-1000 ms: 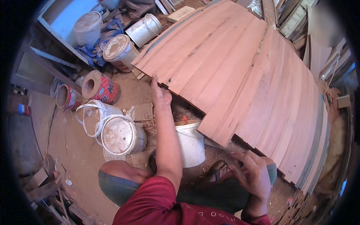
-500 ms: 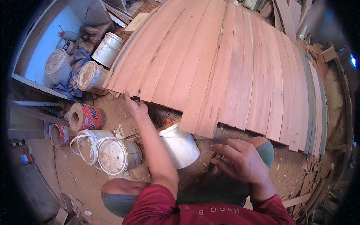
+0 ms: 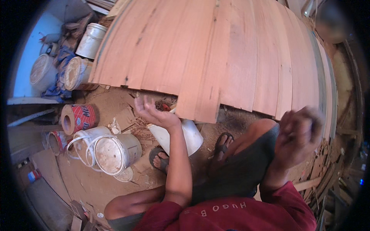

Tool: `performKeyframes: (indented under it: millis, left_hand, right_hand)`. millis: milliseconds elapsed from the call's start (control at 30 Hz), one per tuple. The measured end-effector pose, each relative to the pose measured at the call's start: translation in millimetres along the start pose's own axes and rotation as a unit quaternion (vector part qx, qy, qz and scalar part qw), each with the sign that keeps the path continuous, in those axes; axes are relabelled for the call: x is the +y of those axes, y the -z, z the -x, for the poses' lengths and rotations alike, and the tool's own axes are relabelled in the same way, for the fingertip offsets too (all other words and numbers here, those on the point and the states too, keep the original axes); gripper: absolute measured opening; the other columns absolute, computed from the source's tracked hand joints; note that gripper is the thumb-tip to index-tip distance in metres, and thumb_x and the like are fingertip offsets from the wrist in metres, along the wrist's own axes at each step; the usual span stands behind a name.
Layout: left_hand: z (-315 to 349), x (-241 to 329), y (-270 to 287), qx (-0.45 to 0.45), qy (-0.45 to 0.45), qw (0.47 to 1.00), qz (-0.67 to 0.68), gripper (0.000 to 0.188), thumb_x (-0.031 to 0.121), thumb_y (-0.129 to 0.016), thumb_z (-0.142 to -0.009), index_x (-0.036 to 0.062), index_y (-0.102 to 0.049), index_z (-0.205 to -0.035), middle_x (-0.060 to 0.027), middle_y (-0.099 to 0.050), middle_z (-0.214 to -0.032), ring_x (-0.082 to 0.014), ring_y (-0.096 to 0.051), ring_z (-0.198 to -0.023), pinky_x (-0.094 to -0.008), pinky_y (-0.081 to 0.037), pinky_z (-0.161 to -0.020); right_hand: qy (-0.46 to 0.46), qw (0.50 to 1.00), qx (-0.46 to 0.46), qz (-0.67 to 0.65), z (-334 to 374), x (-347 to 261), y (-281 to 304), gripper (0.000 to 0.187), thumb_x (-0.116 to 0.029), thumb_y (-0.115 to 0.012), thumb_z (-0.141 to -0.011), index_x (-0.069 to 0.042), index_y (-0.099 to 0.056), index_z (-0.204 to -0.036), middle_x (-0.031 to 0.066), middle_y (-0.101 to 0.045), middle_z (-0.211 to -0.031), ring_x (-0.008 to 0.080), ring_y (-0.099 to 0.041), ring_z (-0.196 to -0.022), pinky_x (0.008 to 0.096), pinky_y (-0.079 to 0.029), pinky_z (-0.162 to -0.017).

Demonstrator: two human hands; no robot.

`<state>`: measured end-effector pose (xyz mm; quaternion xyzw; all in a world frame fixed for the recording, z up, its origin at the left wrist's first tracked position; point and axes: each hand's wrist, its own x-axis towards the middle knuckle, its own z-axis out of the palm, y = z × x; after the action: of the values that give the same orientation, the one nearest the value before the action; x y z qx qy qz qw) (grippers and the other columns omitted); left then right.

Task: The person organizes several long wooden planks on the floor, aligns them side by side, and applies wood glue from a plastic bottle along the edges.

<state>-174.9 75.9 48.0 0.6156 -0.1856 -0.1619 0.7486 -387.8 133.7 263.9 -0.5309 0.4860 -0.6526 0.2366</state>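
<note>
Head view is showing the left hand [image 3: 160, 115] coming away from the near edge of the plank panel [image 3: 200, 57], which it was touching half a second ago. Its fingers are now spreading loosely, gripping nothing visible, near the white bucket [image 3: 189, 136]. The right hand [image 3: 300, 133] is moving rightward past the knee [image 3: 264, 129], blurring; whether its curled fingers are pinching anything cannot be told. The panel is spanning the space ahead, seemingly resting without the left hand's support.
</note>
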Motion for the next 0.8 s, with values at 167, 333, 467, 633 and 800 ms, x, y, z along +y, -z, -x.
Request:
performKeyframes:
  millis: [167, 333, 467, 633, 800]
  left_hand:
    - [27, -7, 7, -0.055, -0.116, 0.991, -0.047, 0.07, 0.049, -0.04, -0.1, -0.005, -0.035, -0.144, -0.023, -0.04, -0.145, -0.0372, -0.042, -0.136, -0.0498, -0.037, -0.11]
    - [34, -6, -5, -0.048, -0.124, 0.988, -0.073, 0.073, 0.053, -0.041, -0.098, -0.0047, -0.04, -0.143, -0.0228, -0.041, -0.147, -0.0355, -0.043, -0.135, -0.0493, -0.034, -0.111]
    - [31, -6, -8, -0.042, -0.137, 0.985, -0.091, 0.072, 0.052, -0.039, -0.098, -0.0047, -0.043, -0.141, -0.0226, -0.044, -0.145, -0.0346, -0.044, -0.133, -0.0482, -0.035, -0.109]
    - [32, -6, -12, -0.038, -0.135, 0.985, -0.105, 0.073, 0.054, -0.038, -0.098, -0.0047, -0.043, -0.141, -0.0228, -0.044, -0.146, -0.0344, -0.045, -0.133, -0.0475, -0.035, -0.109]
    - [31, -13, -13, -0.044, -0.146, 0.982, -0.113, 0.071, 0.051, -0.038, -0.1, -0.0061, -0.043, -0.14, -0.0234, -0.043, -0.145, -0.0347, -0.042, -0.134, -0.0492, -0.034, -0.11]
  right_hand:
    - [-0.02, 0.987, 0.086, -0.137, -16, 12, 4, 0.025, -0.019, -0.055, -0.103, -0.001, -0.055, -0.12, 0.0029, -0.051, -0.07, 0.0065, -0.038, -0.048, 0.0227, -0.032, -0.043]
    - [0.033, 0.993, 0.004, -0.11, -16, 20, 7, 0.022, -0.019, -0.056, -0.102, -0.002, -0.055, -0.116, -0.0015, -0.044, -0.061, 0.0057, -0.035, -0.043, 0.0237, -0.031, -0.043]
    - [0.003, 0.993, 0.016, -0.118, -18, 20, 8, 0.022, -0.019, -0.056, -0.102, -0.002, -0.054, -0.115, -0.0019, -0.043, -0.059, 0.0054, -0.035, -0.044, 0.0236, -0.031, -0.044]
    - [-0.013, 0.993, 0.018, -0.114, -16, 18, 3, 0.023, -0.021, -0.056, -0.102, -0.002, -0.054, -0.116, -0.002, -0.042, -0.059, 0.0052, -0.034, -0.044, 0.0236, -0.03, -0.044]
    - [-0.005, 0.992, 0.007, -0.122, -17, 19, 3, 0.024, -0.021, -0.058, -0.102, -0.002, -0.054, -0.116, -0.002, -0.042, -0.059, 0.0053, -0.034, -0.044, 0.0233, -0.032, -0.045]
